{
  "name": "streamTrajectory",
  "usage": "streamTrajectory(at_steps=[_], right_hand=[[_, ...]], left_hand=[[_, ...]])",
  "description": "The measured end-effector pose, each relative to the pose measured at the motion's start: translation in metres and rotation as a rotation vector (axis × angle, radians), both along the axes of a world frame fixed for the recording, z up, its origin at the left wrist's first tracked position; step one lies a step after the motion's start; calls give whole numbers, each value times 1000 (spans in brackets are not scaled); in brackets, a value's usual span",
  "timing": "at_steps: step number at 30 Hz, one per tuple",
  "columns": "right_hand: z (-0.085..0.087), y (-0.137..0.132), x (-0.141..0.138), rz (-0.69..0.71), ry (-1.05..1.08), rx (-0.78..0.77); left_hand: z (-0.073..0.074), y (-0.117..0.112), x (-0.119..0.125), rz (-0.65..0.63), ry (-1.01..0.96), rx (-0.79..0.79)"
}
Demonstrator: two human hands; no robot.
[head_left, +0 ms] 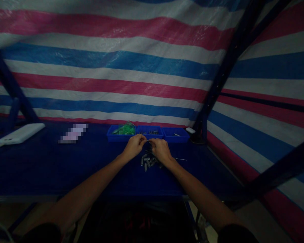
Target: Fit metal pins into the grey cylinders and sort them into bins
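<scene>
My left hand [135,145] and my right hand [161,149] meet in front of the blue bins, fingertips nearly together. Both are closed in a pinch. Something small and dark seems to lie between the fingertips, too small to name. Below them, a loose pile of small grey metal cylinders [147,162] lies on the blue tabletop, partly hidden by my right hand. A thin metal rod [180,159] rests to the right of that hand. Behind, the left blue bin [121,137] holds green pieces [126,129], and the middle bin [155,136] holds small metal parts.
The right blue bin [176,139] has a few thin pieces in it. A small white case [190,130] sits beside the frame post [204,125]. On the left are a white power bank [21,133] with a cable and a blurred-out flat object [74,134]. Striped sheeting [116,89] hangs behind.
</scene>
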State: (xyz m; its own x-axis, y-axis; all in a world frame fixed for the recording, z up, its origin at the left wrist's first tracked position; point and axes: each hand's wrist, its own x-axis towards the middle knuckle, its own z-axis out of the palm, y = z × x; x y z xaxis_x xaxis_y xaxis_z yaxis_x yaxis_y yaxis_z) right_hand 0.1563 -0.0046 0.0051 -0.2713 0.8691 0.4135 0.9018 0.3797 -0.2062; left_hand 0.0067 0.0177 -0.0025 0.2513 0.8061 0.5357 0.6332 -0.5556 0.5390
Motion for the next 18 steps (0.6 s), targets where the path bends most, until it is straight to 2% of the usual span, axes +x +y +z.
streamTrajectory(at_steps=[5,8,13,18], right_hand=[[-3,3,0,23,73,21],[-2,3,2,36,97,32],[5,-1,3,36,-8,36],[8,-3,3,13,-98,-58]], left_hand=[[-1,0,1,-15,8,38],[-3,0,2,-53,-49,-5],[-3,-3,3,-82,-167,-117],[-6,-7,11,-33,-95,-153]])
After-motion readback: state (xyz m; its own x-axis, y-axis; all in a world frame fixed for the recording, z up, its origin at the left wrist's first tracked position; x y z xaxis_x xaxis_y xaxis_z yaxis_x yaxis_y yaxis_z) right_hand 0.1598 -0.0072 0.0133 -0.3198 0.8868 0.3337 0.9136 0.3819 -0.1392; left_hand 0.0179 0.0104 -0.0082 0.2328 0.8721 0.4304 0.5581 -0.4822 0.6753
